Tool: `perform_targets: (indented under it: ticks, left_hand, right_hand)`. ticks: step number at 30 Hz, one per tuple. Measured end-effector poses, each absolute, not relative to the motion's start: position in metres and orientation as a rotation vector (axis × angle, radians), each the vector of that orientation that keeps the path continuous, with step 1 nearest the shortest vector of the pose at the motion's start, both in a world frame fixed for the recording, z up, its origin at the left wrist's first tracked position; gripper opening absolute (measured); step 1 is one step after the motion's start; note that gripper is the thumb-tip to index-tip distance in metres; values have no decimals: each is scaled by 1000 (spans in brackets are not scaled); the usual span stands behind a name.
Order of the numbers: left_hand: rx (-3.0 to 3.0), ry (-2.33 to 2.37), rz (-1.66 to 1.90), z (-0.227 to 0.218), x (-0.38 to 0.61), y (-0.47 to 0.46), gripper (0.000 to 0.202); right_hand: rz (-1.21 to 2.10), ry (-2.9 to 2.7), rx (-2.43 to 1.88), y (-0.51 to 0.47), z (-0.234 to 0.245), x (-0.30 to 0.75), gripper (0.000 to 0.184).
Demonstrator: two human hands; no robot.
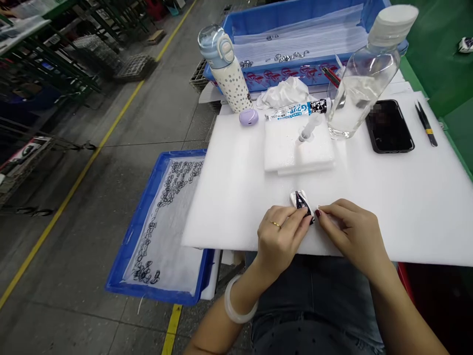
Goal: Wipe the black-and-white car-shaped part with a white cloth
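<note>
Pinching at the near edge of the white foam sheet [388,197], both hands work on one small white-and-black glossy piece [301,203]. The left hand [283,236], with a gold ring and a pale bangle at the wrist, has its fingertips closed on the piece's near end; the right hand [351,231] comes in from 3 o'clock, and its fingertips [320,213] are bunched just beside that same end, though whether they actually grip it or only touch cannot be told.

The piece's long axis runs from about 11 o'clock to 5 o'clock, its far end pointing away from both hands and lying free on the foam. It sits at 12 o'clock from the left fingers and at 10 o'clock from the right ones; the left hand is the nearer.

Farther off at 12 o'clock lies a small white foam block [299,148] with a clear syringe [308,132] resting on it, a glue tube [297,110] behind. A clear plastic bottle [360,93] and a black phone [388,125] stand toward 1 o'clock. A blue tray [125,246] of dark small parts sits at 9 o'clock.
</note>
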State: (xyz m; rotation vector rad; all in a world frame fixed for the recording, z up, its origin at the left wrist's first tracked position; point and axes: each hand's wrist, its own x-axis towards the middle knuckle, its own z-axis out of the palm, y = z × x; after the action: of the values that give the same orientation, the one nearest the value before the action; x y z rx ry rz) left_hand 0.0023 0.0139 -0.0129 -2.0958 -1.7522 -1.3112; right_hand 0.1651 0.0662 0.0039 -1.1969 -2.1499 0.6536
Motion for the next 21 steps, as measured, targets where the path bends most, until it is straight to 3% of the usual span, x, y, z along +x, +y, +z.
perform_targets:
  ticks: [4,14,21]
  left_hand:
    - [-2125,-1805,-1283,-14,2,14,12]
    - [-2074,-2196,-1618,-8,-10,18,28]
    - [-2139,-2223,-1601,-10,-12,20,28]
  right_hand:
    - [630,-2165,-1233,68,2,163,20]
    - [704,-2183,-1320,73,3,161,21]
    - [718,-2167,-1340,73,3,159,21]
